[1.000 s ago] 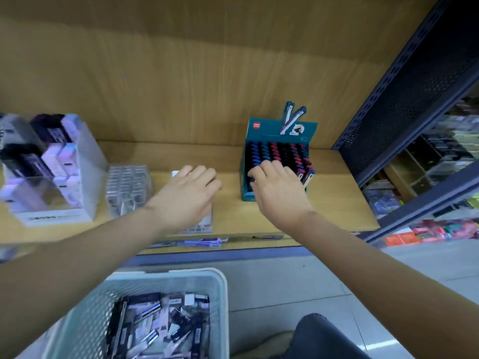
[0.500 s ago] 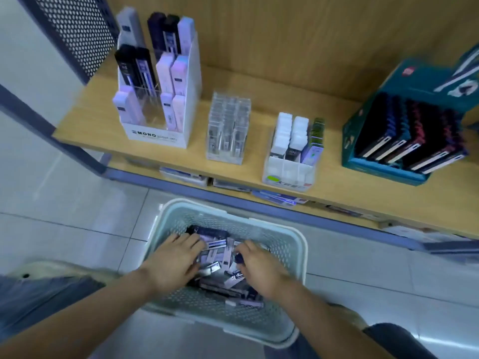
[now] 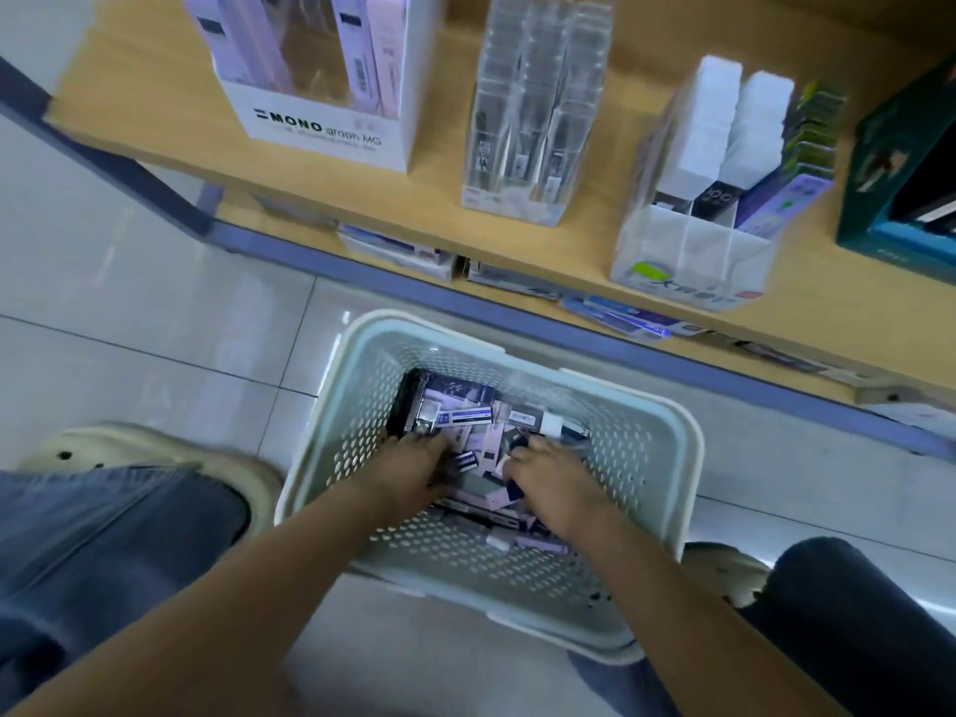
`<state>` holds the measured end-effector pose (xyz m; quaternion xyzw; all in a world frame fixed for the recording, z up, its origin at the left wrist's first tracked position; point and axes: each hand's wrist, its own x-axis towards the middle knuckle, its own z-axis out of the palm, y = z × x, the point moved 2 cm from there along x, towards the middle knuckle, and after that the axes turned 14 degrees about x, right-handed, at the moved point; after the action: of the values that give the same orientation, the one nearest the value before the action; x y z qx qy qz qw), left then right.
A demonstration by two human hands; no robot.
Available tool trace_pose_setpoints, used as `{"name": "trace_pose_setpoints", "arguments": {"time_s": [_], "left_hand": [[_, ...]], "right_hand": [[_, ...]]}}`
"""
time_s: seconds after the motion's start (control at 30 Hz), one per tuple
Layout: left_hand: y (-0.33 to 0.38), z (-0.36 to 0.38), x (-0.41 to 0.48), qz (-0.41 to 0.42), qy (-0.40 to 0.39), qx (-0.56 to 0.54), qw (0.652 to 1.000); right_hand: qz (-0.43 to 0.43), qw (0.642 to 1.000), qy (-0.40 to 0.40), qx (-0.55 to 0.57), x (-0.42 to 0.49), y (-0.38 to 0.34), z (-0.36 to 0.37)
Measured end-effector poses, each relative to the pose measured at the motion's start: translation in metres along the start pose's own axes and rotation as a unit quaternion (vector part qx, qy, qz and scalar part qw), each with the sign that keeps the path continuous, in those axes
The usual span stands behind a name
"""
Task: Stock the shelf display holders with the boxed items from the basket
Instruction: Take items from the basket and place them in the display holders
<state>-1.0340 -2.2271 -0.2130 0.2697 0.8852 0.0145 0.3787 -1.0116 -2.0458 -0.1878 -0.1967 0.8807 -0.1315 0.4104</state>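
A pale perforated basket [image 3: 667, 437] stands on the floor below the shelf, with several small black, white and lilac boxed items [image 3: 465, 411] heaped in it. Both my hands are down inside it. My left hand [image 3: 414, 473] lies on the pile with its fingertips buried among the boxes, so its hold is hidden. My right hand [image 3: 556, 481] has its fingers curled round a small dark box. On the shelf above stand a white MONO holder [image 3: 320, 132], a clear acrylic holder [image 3: 533, 121] and a clear compartment holder [image 3: 688, 261] with white boxes.
A teal display box [image 3: 879, 199] sits at the wooden shelf's [image 3: 139, 121] right end. Flat packs [image 3: 403, 251] lie on a lower level under its blue front edge. My knees and pale shoes [image 3: 129, 447] flank the basket on the tiled floor.
One second ago both hands were up at the shelf; they have dropped into the basket. Since half a second ago the view has closed in and the right hand has curled round a box.
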Motion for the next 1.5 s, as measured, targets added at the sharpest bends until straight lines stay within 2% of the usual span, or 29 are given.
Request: {"name": "trace_pose_setpoints", "arguments": {"time_s": [0.07,0.13,0.27,0.37,0.43,0.5,0.53,0.57,0.63,0.67,0.7,0.8,0.87,1.07,1.13,1.2,1.3,1.37,1.43,1.5], "left_hand": [[0.002,0.003,0.003,-0.004,-0.002,0.003,1.000],[0.006,0.004,0.007,-0.010,-0.013,0.061,0.998],[0.008,0.002,0.011,-0.020,-0.016,0.121,0.992],[0.008,-0.006,0.008,-0.022,0.001,0.083,0.996],[0.011,-0.015,0.001,-0.041,0.037,0.009,0.998],[0.012,-0.025,-0.007,-0.088,0.090,-0.164,0.978],[0.013,-0.032,-0.013,-0.113,0.100,-0.270,0.951],[0.015,-0.039,-0.018,-0.126,0.102,-0.361,0.918],[0.017,-0.052,-0.030,-0.133,0.099,-0.475,0.864],[0.019,-0.058,-0.037,-0.129,0.090,-0.507,0.848],[0.021,-0.062,-0.042,-0.122,0.080,-0.530,0.835],[0.026,-0.070,-0.055,-0.110,0.063,-0.616,0.777],[0.026,-0.074,-0.063,-0.107,0.074,-0.638,0.759],[0.019,-0.073,-0.076,-0.086,0.071,-0.609,0.785],[0.013,-0.071,-0.077,-0.085,0.078,-0.589,0.800],[0.006,-0.072,-0.079,-0.081,0.101,-0.566,0.814],[-0.001,-0.076,-0.082,-0.069,0.123,-0.545,0.826],[-0.006,-0.078,-0.083,-0.064,0.131,-0.544,0.826],[-0.009,-0.080,-0.084,-0.066,0.135,-0.545,0.825],[-0.011,-0.083,-0.085,-0.067,0.137,-0.548,0.822]], "right_hand": [[0.025,1.000,-0.015,-0.003,0.004,0.000,-0.001],[0.033,0.999,-0.017,-0.008,0.005,0.001,-0.005],[0.042,0.998,0.024,0.041,0.003,0.004,-0.020],[0.061,0.988,0.061,0.128,-0.002,0.003,-0.031],[0.058,0.974,0.110,0.187,-0.005,0.000,-0.038],[0.059,0.945,0.154,0.282,-0.008,-0.005,-0.045],[0.066,0.920,0.160,0.351,-0.008,-0.009,-0.047],[0.070,0.886,0.160,0.430,-0.008,-0.013,-0.050],[0.068,0.795,0.150,0.584,-0.009,-0.025,-0.056],[0.066,0.757,0.142,0.635,-0.010,-0.032,-0.059],[0.062,0.734,0.139,0.662,-0.010,-0.039,-0.061],[0.055,0.716,0.171,0.674,-0.009,-0.051,-0.066],[0.052,0.720,0.198,0.663,-0.008,-0.055,-0.067],[0.026,0.670,0.204,0.714,-0.007,-0.069,-0.065],[0.012,0.677,0.196,0.709,-0.007,-0.072,-0.066],[-0.002,0.709,0.218,0.670,-0.004,-0.069,-0.066],[0.017,0.818,0.276,0.504,0.005,-0.047,-0.056],[0.033,0.888,0.240,0.390,0.013,-0.030,-0.042],[0.041,0.931,0.188,0.310,0.021,-0.018,-0.026],[0.033,0.957,0.176,0.227,0.029,-0.015,-0.016]]}}
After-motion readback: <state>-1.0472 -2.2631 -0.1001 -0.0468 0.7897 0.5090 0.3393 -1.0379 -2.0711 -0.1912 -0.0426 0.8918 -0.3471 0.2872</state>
